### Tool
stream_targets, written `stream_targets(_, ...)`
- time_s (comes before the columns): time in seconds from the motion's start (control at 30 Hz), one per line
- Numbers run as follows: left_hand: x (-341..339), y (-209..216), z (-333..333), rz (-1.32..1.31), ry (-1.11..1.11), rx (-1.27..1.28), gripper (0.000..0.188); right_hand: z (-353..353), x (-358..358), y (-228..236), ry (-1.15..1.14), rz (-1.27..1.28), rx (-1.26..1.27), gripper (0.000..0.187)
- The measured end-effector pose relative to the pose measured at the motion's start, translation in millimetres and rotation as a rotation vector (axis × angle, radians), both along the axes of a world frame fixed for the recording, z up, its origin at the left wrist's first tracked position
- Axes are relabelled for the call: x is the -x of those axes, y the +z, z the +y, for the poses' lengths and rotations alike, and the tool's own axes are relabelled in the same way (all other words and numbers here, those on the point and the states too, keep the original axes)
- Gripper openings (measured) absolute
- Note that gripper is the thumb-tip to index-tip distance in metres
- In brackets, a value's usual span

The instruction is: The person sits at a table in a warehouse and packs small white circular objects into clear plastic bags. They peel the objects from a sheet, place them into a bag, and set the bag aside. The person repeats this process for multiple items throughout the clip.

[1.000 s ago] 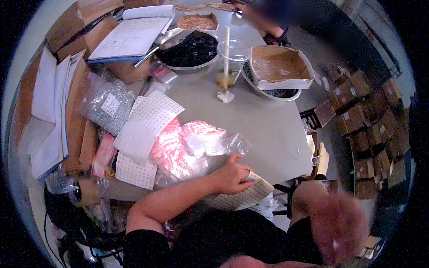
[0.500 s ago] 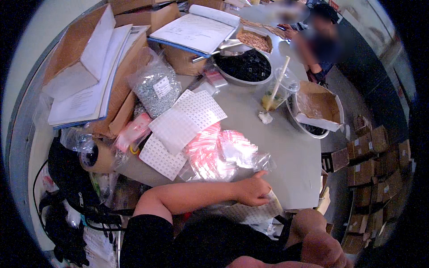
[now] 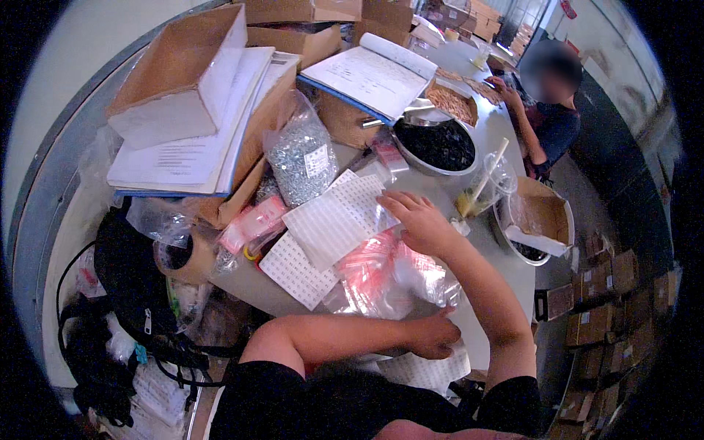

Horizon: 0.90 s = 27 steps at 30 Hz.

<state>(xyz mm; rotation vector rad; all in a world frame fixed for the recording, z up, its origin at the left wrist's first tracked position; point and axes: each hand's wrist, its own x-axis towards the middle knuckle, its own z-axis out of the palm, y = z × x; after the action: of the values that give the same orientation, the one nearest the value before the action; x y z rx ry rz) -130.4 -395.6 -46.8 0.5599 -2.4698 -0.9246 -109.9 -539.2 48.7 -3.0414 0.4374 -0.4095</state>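
Observation:
My left hand (image 3: pixel 438 335) is closed on a sheet of small printed labels (image 3: pixel 429 369) at the near table edge, its index finger pointing out. Reaching across from the right, my right hand (image 3: pixel 416 221) has its fingers stretched out, their tips at the right edge of another white label sheet (image 3: pixel 337 220). Under and beside that hand lies a pile of clear zip bags with red stripes (image 3: pixel 374 275). A further label sheet (image 3: pixel 299 273) lies partly beneath the upper one. Whether my right fingertips pinch anything is hard to see.
Behind the sheets stands a clear bag of small metal parts (image 3: pixel 301 158). Farther right are a bowl of black pieces (image 3: pixel 436 143), a plastic cup with a straw (image 3: pixel 484 183) and a cardboard tray (image 3: pixel 543 213) on another bowl. A co-worker (image 3: pixel 554 117) sits at the far right.
My right arm has swung up from the lower right, bringing its hand over the zip bags to the label sheet. My left hand stays at the table edge with its sheet. The view has shifted.

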Motion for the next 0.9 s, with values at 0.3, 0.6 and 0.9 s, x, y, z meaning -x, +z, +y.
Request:
stream_targets(0.3, -0.7, -4.2, 1.8, 0.039, 0.006, -0.031, 0.033, -10.7, -31.2, -5.4, 0.135, 0.067, 0.068, 0.066)
stream_targets(0.6, 5.1, -8.4, -0.8, 0.012, -0.020, -0.014, 0.029, -4.7, -8.9, 28.1, -0.429, -0.197, -0.108, 0.030)
stream_targets(0.9, 5.7, 1.8, 4.8, 0.445, -0.144, -0.028, 0.027, 99.2, 188.6, 67.0, -0.852, -0.737, 0.231, 0.019)
